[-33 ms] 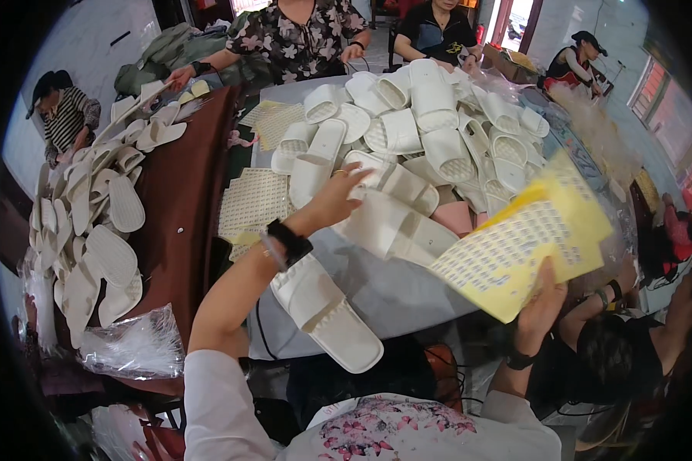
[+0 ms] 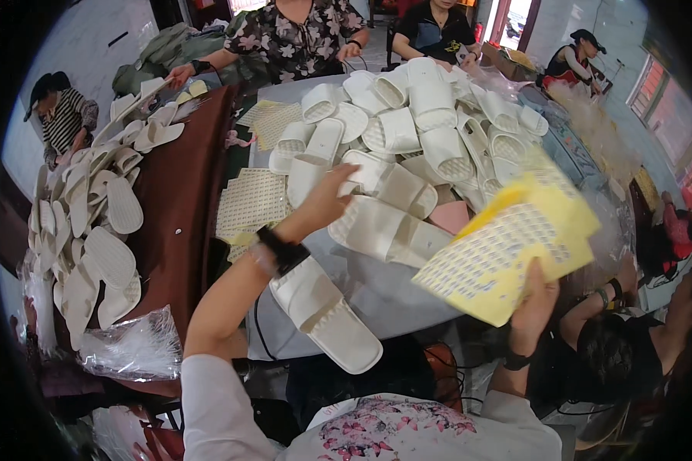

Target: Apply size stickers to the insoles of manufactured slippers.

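My left hand (image 2: 327, 197) is stretched over the near edge of a pile of white slippers, its fingers apart and nothing seen in them. Beside its fingertips lie a white slipper (image 2: 401, 184) and, closer to me, another slipper (image 2: 361, 223). My right hand (image 2: 536, 298) grips a few yellow sticker sheets (image 2: 494, 261), printed with rows of small dark marks, by their near edge. The sheets are raised over the table's right side and partly cover a pink piece (image 2: 449, 216). Below my left wrist a single white slipper (image 2: 327, 313) lies with its toe pointing away.
More white slippers (image 2: 443, 154) are heaped across the grey table (image 2: 430, 296). Sticker sheets (image 2: 252, 201) lie at its left. On a brown surface (image 2: 178, 207) are further slippers (image 2: 115, 253) and a clear plastic bag (image 2: 134, 346). Co-workers sit or stand around the far side.
The yellow sheets and my right hand have moved slightly left and toward me. My left hand has shifted a little to the left, its fingers drawing closer together.
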Available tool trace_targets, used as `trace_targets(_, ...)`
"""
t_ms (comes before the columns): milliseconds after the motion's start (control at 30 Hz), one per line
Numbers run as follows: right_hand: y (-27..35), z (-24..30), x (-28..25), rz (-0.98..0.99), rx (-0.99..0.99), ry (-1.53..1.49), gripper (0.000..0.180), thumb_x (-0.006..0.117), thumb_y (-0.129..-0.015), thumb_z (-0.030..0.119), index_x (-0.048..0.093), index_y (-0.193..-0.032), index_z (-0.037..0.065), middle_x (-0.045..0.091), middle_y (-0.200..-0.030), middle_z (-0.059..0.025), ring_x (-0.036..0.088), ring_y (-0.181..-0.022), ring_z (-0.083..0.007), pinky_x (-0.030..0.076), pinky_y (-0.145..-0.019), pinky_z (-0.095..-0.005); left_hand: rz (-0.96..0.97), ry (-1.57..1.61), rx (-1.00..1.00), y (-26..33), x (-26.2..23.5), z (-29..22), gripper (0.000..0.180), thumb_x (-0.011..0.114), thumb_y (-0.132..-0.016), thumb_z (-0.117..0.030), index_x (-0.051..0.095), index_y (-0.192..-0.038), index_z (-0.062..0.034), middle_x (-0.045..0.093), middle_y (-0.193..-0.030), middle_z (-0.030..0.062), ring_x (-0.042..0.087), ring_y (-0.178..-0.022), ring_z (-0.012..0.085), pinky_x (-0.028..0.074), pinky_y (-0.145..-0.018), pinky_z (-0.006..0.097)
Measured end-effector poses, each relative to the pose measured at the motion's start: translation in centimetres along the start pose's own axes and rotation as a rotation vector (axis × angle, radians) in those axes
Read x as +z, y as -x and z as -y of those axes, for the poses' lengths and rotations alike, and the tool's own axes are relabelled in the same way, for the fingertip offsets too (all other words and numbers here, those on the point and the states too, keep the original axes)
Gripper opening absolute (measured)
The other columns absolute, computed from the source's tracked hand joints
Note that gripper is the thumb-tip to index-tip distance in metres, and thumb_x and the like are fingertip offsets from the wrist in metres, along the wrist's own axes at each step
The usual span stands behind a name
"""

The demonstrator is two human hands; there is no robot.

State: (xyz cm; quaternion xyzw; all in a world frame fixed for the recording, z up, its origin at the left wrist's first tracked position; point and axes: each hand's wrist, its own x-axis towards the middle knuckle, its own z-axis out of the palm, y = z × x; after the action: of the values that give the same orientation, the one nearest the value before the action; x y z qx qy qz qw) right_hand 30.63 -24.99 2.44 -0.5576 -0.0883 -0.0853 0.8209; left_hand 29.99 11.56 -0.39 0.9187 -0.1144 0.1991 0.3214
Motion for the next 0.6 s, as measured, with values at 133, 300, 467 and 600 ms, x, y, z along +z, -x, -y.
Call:
trace_targets(133, 1.8, -3.5, 2.2, 0.175, 0.301, -0.013, 0.024, 0.058, -0.084, 0.009, 0.057, -0.105, -0.003, 0.061, -0.097, -0.0067, 0.057, -0.082, -0.0099, 0.045, -0.072, -0.0231, -0.037, 0.689, -0.618, 4.0, -5.3, -10.4, 0.051, 0.044, -0.091, -0.034, 0.037, -0.128, 0.0006, 0.048, -0.124, 0.0114, 0.044, -0.116, 0.0186, 0.033, -0.095, 0.029)
trace_targets(300, 3.9, -6.6, 7.9, 0.594, 0.562, 0.031, 0.025, 0.059, -0.085, 0.016, 0.058, -0.103, -0.001, 0.063, -0.09, -0.0049, 0.057, -0.074, -0.0077, 0.046, -0.065, -0.0228, -0.191, 1.119, -0.742, 15.0, -3.8, -12.8, 0.08, 0.063, -0.076, -0.043, 0.029, -0.13, 0.0045, 0.046, -0.122, 0.0125, 0.047, -0.108, 0.018, 0.037, -0.091, 0.033)
trace_targets(467, 7.4, -8.9, 10.1, 0.869, 0.548, 0.138, 0.03, 0.057, -0.086, 0.022, 0.055, -0.107, 0.0, 0.063, -0.085, -0.0055, 0.058, -0.074, -0.0079, 0.046, -0.064, -0.0238, -0.529, 1.143, -0.961, 20.7, 0.1, -13.5, 0.042, 0.059, -0.083, -0.016, 0.044, -0.116, 0.0051, 0.053, -0.113, 0.011, 0.052, -0.101, 0.0185, 0.041, -0.086, 0.032)
trace_targets(600, 5.9, -9.4, 8.9, 1.003, 0.33, 0.484, 0.033, 0.056, -0.086, 0.024, 0.052, -0.111, 0.002, 0.061, -0.088, -0.0084, 0.058, -0.078, -0.0142, 0.045, -0.068, -0.0276, -0.74, 1.172, -1.026, 23.4, 2.1, -12.3, 0.034, 0.053, -0.086, -0.009, 0.044, -0.116, 0.0039, 0.054, -0.111, 0.0114, 0.055, -0.098, 0.0193, 0.045, -0.082, 0.032)
